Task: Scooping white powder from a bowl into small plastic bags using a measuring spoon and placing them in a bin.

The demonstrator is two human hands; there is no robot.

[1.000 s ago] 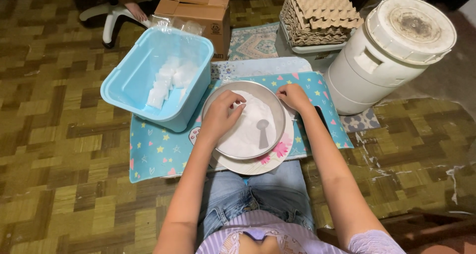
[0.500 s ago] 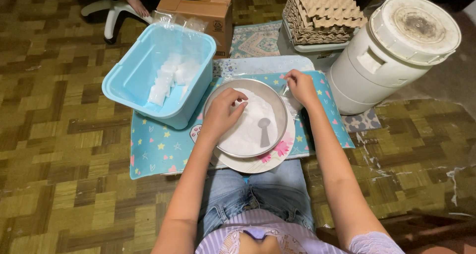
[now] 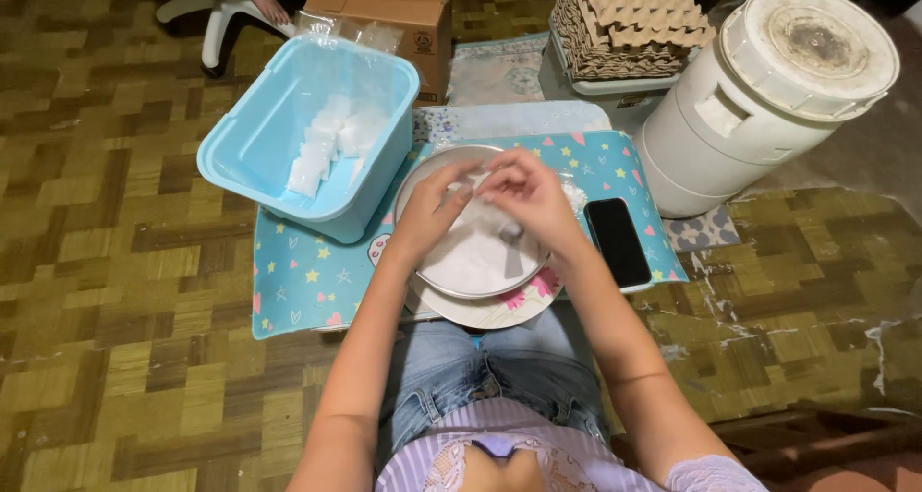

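The person sits on the floor with both hands over a round metal bowl (image 3: 471, 262) full of white powder. The left hand (image 3: 432, 209) and the right hand (image 3: 523, 194) meet just above the bowl. Their fingertips are pinched together, touching each other around something small and clear. I cannot tell just what it is. A spoon (image 3: 512, 247) lies in the powder, under the right hand. The bowl sits on a plate with pink flowers (image 3: 499, 310). The plate rests on a blue mat with stars and hearts (image 3: 307, 281). A black phone (image 3: 618, 242) lies on the mat, just beside the right arm. A blue tub (image 3: 288, 137) with small clear packets stands near the left hand.
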